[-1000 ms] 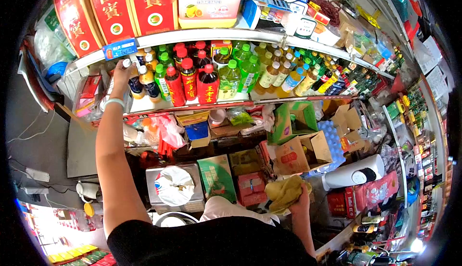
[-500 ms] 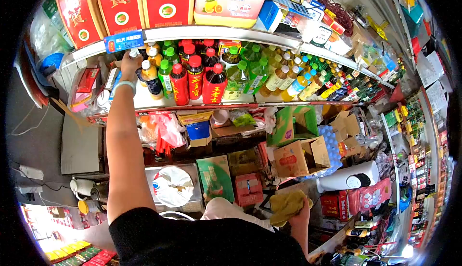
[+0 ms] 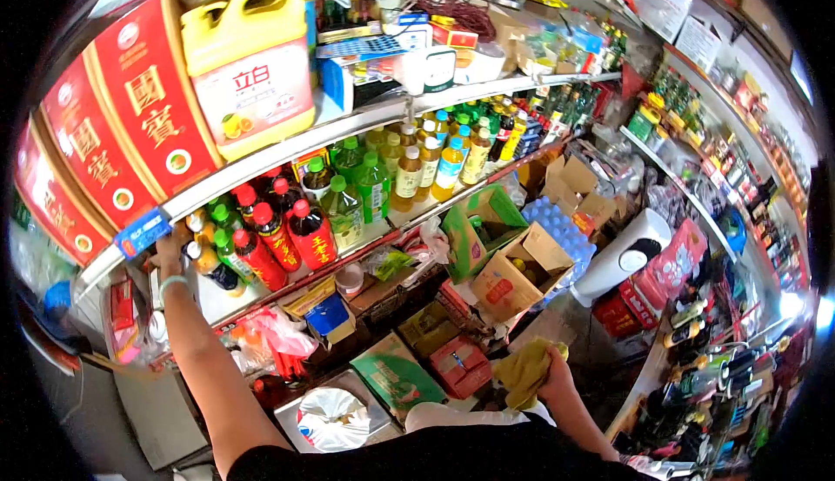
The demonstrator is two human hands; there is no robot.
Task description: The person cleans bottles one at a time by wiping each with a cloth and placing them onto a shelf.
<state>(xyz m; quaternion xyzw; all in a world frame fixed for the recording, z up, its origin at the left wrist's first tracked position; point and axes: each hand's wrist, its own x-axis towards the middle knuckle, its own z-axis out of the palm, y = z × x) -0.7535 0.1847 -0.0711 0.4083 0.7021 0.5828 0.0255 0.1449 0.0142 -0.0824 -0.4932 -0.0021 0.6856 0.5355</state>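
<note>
My left hand [image 3: 167, 250] reaches into the left end of the bottle shelf, beside a dark-labelled bottle with a white cap [image 3: 214, 265]. Its fingers are largely hidden under the blue tag [image 3: 143, 232] on the shelf edge, so what they touch cannot be made out. Low at the right, my right hand [image 3: 557, 378] is closed on a yellow-brown cloth [image 3: 522, 373], which hangs bunched from the fingers. Right of the left hand stand green-capped bottles and red-capped bottles [image 3: 275, 236].
Red boxes [image 3: 148, 98] and a yellow jug [image 3: 252, 81] stand on the upper shelf. Below are open cartons [image 3: 513, 277], a green box [image 3: 396, 375] and a white bag [image 3: 333, 418] on a metal surface. A white cylindrical appliance [image 3: 622, 257] lies at the right.
The view has turned to the right and tilted. My left hand has gone deeper behind the blue tag, away from the white cap it was on. The cloth is still in my right hand.
</note>
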